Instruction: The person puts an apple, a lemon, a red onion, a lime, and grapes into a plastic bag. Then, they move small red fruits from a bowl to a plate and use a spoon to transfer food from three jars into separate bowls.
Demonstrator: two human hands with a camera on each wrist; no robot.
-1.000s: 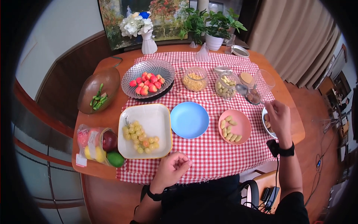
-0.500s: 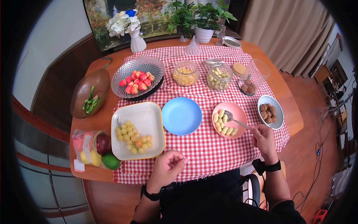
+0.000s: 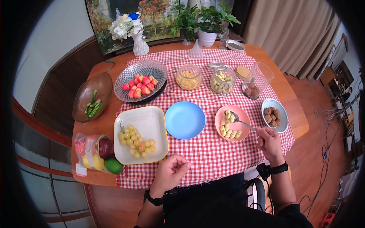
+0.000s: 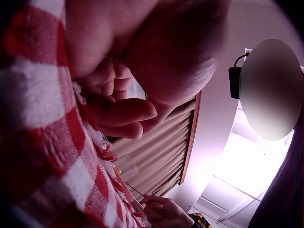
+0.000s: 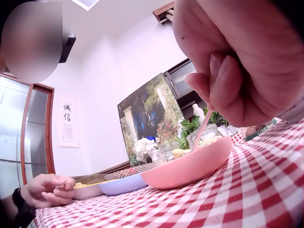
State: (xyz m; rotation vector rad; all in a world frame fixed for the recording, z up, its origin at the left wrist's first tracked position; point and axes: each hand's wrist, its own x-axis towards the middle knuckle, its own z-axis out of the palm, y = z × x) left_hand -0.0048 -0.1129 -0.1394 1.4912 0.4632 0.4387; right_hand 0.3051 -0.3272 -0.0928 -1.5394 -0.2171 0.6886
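Observation:
My right hand (image 3: 269,143) pinches the handle of a metal spoon (image 3: 246,124) at the table's right side. The spoon's head lies in a pink plate (image 3: 243,110), up against several unshelled peanuts (image 3: 227,132). In the right wrist view the handle slants down from my fingertips over the plate's rim. Near the table's front edge my left hand (image 3: 172,171) rests on the checked cloth, fingers loosely curled and holding nothing. A blue plate (image 3: 185,120) sits left of the pink one. Beside my left hand stands a white square dish (image 3: 154,116) with grapes (image 3: 137,141).
A bowl of walnuts (image 3: 272,117) stands right of the pink plate. Behind are a glass jar of nuts (image 3: 222,80), a jar of yellow bits (image 3: 188,78), a tall glass (image 3: 262,76) and a glass bowl (image 3: 123,78) of red fruit. Bagged fruit (image 3: 91,152) lies left.
My right hand has come from over the walnut bowl down to the pink plate, bringing the spoon in among the peanuts. A peanut or two has shifted slightly. My left hand stays put.

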